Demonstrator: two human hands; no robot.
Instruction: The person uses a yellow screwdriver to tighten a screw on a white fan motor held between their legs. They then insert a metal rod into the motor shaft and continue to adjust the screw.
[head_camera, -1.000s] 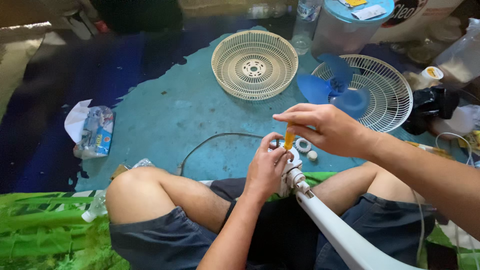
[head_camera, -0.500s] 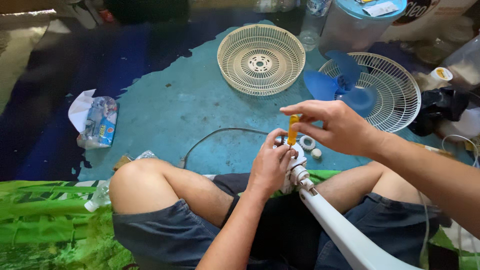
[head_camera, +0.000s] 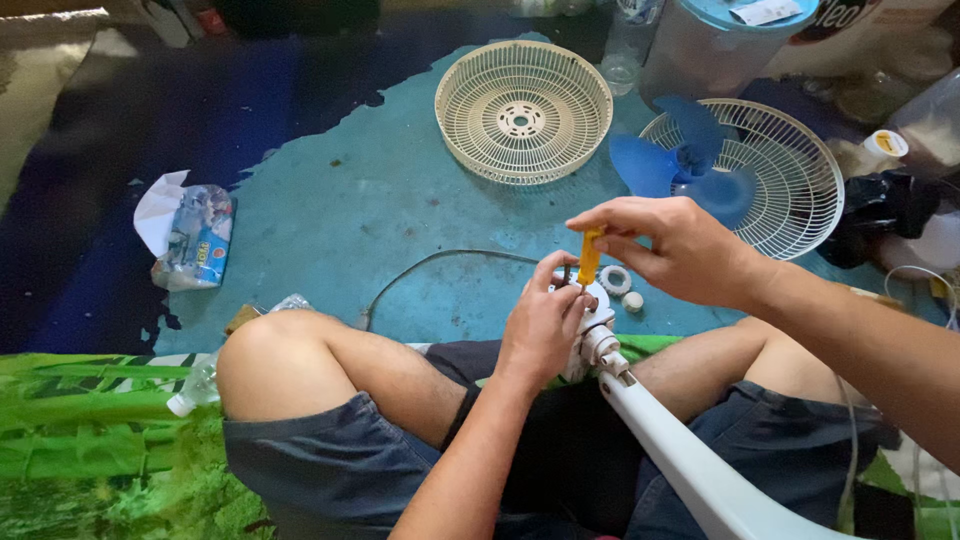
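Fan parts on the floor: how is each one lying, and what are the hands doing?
Cream grille: lying open side up.
White grille: flat, blue blade resting in it.
White fan pole: tilted across the lap.
Left hand: gripping the pole's top.
Right hand: holding the yellow screwdriver upright.

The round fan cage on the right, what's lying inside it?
A blue fan blade lies inside the white fan cage. The right hand covers the cage's near edge, so that part stays hidden.

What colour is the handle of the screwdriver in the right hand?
Yellow-orange, seen in the head view: the screwdriver handle pinched by the right hand.
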